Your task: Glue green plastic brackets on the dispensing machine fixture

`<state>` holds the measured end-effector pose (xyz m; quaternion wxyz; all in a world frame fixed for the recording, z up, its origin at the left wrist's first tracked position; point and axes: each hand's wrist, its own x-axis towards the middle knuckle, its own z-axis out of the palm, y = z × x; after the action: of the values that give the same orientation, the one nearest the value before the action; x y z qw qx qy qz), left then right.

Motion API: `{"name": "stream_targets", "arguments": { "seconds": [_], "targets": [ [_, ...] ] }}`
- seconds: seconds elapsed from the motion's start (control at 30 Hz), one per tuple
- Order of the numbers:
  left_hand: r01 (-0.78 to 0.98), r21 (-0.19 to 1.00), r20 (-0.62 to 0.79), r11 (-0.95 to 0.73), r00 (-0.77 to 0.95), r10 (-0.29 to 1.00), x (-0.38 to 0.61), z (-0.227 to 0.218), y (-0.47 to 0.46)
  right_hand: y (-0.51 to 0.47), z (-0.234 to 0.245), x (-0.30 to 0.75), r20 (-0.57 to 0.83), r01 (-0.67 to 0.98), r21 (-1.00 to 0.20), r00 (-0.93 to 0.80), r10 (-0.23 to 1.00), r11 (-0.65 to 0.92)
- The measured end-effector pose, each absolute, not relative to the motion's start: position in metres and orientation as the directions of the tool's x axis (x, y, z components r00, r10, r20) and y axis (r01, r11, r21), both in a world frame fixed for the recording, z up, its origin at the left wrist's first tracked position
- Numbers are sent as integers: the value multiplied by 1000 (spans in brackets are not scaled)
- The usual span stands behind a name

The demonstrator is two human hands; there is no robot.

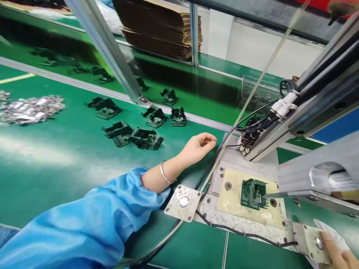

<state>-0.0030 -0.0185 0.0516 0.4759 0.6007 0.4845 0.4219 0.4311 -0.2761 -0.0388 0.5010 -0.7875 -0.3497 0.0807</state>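
My left hand, in a blue sleeve with a silver bracelet, hovers above the green mat with its fingers loosely curled and nothing in them. It is close to black cables and to the right of several black plastic parts. My right hand sits at the bottom right corner, a finger resting by a round metal button on a plate, with a bit of white cloth under it. Between the hands, a dark green part sits in a beige fixture on a metal base.
A second metal button plate lies near my left forearm. A grey press machine overhangs the fixture. A pile of shiny metal pieces lies far left. Flat cardboard stacks stand behind the aluminium frame posts.
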Motion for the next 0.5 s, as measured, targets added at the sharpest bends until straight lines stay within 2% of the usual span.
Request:
{"name": "stream_targets", "arguments": {
  "seconds": [0.1, 0.23, 0.3, 0.4, 0.5],
  "targets": [
    [212, 965, 64, -152, 373, 926, 12, 83, -49, -267, -39, 427, 199, 448, -858, 741, 641, -251],
    [332, 893, 19, -304, 646, 763, 43, 105, -84, -258, -38, 417, 190, 394, -899, 741, 644, -189],
    [399, 857, -42, -326, 685, 727, 60, 104, -95, -255, -37, 415, 189, 361, -922, 731, 656, -137],
    [478, 827, -112, -296, 655, 747, 79, 93, -101, -250, -35, 415, 198, 344, -935, 711, 674, -88],
    [357, 922, -111, -153, 620, 777, 85, 84, -98, -246, -35, 414, 203, 345, -936, 696, 689, -73]
  ]
}}
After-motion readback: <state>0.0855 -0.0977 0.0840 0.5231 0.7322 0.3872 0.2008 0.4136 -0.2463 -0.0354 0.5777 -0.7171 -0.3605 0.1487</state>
